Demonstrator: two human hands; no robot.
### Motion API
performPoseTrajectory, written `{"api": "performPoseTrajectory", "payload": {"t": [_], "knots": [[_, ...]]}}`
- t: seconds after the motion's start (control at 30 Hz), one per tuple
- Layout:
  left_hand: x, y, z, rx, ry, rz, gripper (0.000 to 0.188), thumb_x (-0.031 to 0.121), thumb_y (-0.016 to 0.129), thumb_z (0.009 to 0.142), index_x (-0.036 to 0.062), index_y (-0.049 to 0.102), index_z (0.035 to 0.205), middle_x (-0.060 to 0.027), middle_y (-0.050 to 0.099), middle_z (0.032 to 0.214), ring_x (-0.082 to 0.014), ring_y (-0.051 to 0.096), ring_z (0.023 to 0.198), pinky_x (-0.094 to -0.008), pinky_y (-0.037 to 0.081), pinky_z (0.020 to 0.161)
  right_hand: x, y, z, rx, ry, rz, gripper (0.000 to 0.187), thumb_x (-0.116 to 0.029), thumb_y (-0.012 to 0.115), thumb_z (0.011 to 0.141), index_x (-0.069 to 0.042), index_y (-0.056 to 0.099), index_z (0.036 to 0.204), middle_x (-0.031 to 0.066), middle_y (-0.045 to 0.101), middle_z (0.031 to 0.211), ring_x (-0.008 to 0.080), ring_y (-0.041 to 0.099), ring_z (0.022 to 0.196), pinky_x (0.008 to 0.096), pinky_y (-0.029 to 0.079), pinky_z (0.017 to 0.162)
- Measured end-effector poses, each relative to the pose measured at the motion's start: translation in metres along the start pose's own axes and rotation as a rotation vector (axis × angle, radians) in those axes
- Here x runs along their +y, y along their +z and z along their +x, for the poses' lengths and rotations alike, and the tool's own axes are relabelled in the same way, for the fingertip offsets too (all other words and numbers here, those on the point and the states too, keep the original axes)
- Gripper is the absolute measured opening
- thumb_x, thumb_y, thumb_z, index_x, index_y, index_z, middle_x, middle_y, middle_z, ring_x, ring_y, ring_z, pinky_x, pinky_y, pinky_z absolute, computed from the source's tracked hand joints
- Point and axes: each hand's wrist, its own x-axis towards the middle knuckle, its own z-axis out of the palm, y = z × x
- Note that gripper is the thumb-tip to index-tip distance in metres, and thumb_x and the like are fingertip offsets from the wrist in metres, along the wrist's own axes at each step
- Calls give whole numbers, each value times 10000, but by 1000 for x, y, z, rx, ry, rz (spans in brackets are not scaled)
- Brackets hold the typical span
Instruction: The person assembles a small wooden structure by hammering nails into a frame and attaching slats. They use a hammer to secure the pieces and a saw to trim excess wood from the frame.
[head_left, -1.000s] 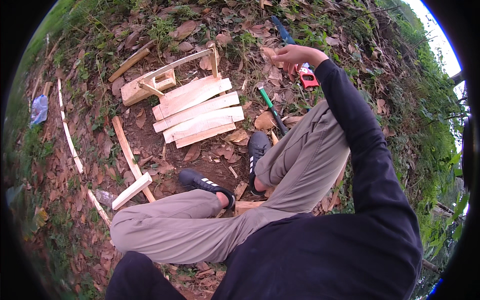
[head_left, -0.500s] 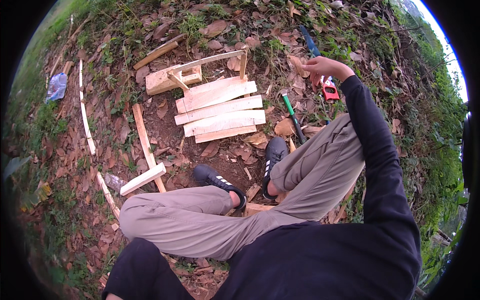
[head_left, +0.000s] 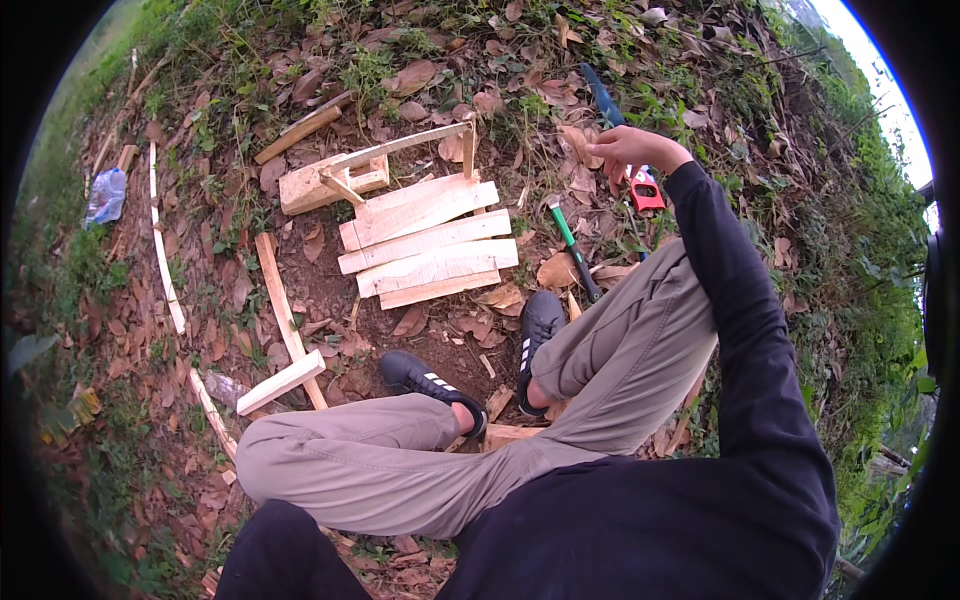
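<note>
My right hand (head_left: 642, 150) reaches out at the upper right, its fingers loosely extended and apart, with nothing visible in them. It hangs over the middle of a handsaw with a blue blade (head_left: 602, 96) and a red handle (head_left: 646, 191), hiding part of it; I cannot tell whether they touch. A brown dry leaf (head_left: 577, 143) shows beside the fingertips. Left of the saw lies a hammer (head_left: 575, 248) with a green and black handle. Farther left stands a small wooden frame with pale slats (head_left: 435, 242). My left hand is out of view; only its dark sleeve (head_left: 285, 555) shows.
A wood block (head_left: 300, 190) sits behind the slats. Two crossed wood pieces (head_left: 282, 382) lie at the left, near a long thin strip (head_left: 163, 250) and a clear plastic bag (head_left: 106, 195). My shoes (head_left: 420, 375) rest on leaf-strewn soil.
The view has shifted slightly, so the ground things sit lower and more to the left. My right hand stays over the saw. The frame and hammer have not moved on the ground.
</note>
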Motion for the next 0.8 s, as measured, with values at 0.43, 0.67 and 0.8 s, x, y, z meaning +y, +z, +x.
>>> {"api": "performPoseTrajectory", "payload": {"t": [0.43, 0.67, 0.8], "knots": [[-3, 0, 3, -19, -5, -5, 187, 250, 584, 926, 92, 626, 835, -3, 609, 732, -180, 638, 669, -294, 466, 575, -1, 0, 2, 0, -14, 27, 511, -494, 537, 1033, 7, 601, 1108, 121, 716, 898, 193, 739, 724, 342, 590, 585], [-2, 0, 4, -34, -13, -3, 184, 237, 594, 916, 80, 626, 826, -13, 610, 730, -190, 641, 660, -294, 466, 558, 9, -1, 3, 7, -13, 39, 553, -524, 537, 1017, -31, 619, 1255, 89, 715, 898, 193, 723, 634, 341, 555, 571], [2, -3, 5, -51, -27, 2, 183, 230, 599, 911, 73, 627, 820, -18, 611, 729, -196, 643, 655, -294, 466, 548, 4, -2, 1, 19, -18, 35, 548, -509, 541, 1022, -11, 620, 1238, 94, 721, 897, 180, 725, 661, 335, 570, 576]]}}
